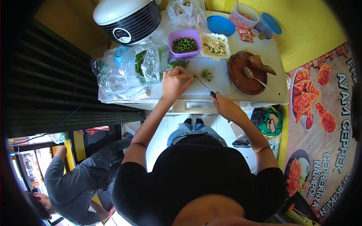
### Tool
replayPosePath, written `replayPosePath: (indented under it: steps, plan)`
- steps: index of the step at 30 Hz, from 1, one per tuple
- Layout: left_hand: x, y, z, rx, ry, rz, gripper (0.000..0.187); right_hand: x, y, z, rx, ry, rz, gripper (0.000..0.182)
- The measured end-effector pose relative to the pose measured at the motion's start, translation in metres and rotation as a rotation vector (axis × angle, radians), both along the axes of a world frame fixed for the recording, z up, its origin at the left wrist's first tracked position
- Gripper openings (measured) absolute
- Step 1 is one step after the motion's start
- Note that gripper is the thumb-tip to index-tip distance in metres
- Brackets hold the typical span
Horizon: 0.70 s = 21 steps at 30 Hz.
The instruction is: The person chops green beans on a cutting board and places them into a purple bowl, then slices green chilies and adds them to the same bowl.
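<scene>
"Where are your greens?"

"The chopped heap [207,75] lies on the pale board [223,83], just beside my knife [206,88]."

"And your fingers?"

"My left hand [177,82] pinches a green piece [195,76] at the knife tip; my right hand [227,108] is wrapped round the black handle."

"Around that?"

"A white table [278,84] with a purple tub [184,56] behind the board, a brown mortar [236,83] to the right. Beyond: tiled floor [157,140], a chicken poster [326,96], and a person in grey [75,184] to my left."
</scene>
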<state>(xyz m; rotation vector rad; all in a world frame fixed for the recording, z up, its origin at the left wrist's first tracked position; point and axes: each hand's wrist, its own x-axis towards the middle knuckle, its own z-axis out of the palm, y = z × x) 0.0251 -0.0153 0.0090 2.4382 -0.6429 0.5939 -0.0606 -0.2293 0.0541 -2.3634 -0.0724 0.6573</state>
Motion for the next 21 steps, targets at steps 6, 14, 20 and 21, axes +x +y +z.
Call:
replayPosePath:
  steps: [6, 14, 20, 21]
  plan:
    - [0.001, -0.001, 0.001, -0.001, 0.027, 0.022, 0.008, 0.006, 0.000, 0.015, -0.040, 0.038, 0.032, 0.027]
    - [0.002, -0.001, 0.004, 0.059, 0.015, 0.026, 0.010, 0.016, -0.008, 0.018, -0.135, 0.062, 0.134, 0.030]
    - [0.004, -0.005, 0.002, 0.068, 0.006, 0.021, 0.011, 0.013, -0.012, 0.023, -0.145, 0.101, 0.155, 0.032]
    - [0.003, -0.006, 0.002, 0.063, 0.011, 0.015, 0.012, 0.013, -0.014, 0.024, -0.137, 0.109, 0.153, 0.032]
